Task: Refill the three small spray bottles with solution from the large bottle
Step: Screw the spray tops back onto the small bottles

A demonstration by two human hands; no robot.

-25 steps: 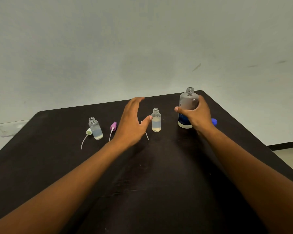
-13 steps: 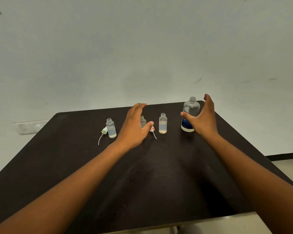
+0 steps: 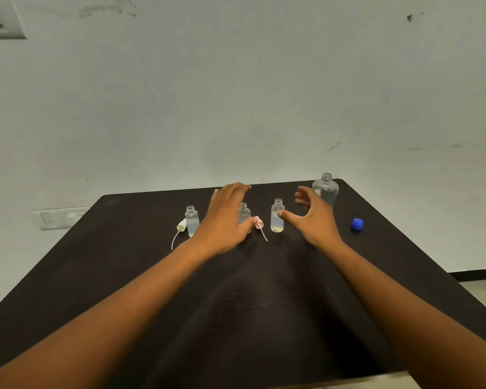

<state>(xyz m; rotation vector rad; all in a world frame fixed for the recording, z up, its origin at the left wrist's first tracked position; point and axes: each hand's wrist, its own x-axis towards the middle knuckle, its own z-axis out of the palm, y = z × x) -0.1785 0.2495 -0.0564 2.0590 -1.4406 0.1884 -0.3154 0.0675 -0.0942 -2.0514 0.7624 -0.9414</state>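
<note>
Standing uncapped at two o'clock, the light, slippery large bottle point(image 3: 326, 189) is best gripped mid-body; both hands' fingers point(image 3: 302, 196) are spread, empty.

The right hand point(image 3: 313, 220) has let go of the large bottle point(image 3: 325, 189), which it gripped a second ago, and has swung left with fingers spread, its thumb now just beside the rightmost small bottle point(image 3: 277, 216). With that hand gone, the blue cap point(image 3: 357, 223) shows fully on the table. The left hand point(image 3: 226, 217) has drifted right, now partly covering the middle small bottle point(image 3: 244, 213).
</note>
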